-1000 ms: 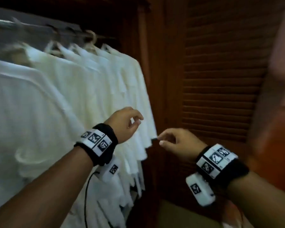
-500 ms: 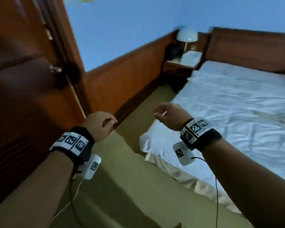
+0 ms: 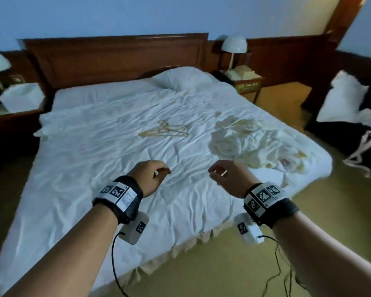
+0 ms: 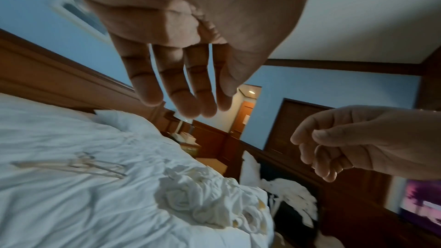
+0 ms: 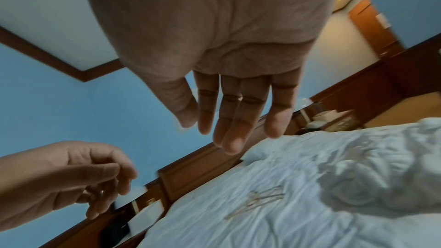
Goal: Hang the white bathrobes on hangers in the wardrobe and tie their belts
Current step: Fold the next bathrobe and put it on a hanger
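On bed (image 3: 94, 168): white bathrobes (image 3: 244, 140) crumpled in heap beside hangers (image 3: 165, 130); left hand (image 3: 150, 176) & right hand (image 3: 231, 176) loose, empty.

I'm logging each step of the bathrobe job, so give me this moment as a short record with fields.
left hand: empty, fingers loosely curled, above the bed
right hand: empty, loosely curled, apart from the left
hangers: small pile lying mid-bed
bathrobes: crumpled white heap right of the hangers
bed: wrinkled white sheet
progress: nothing picked up yet
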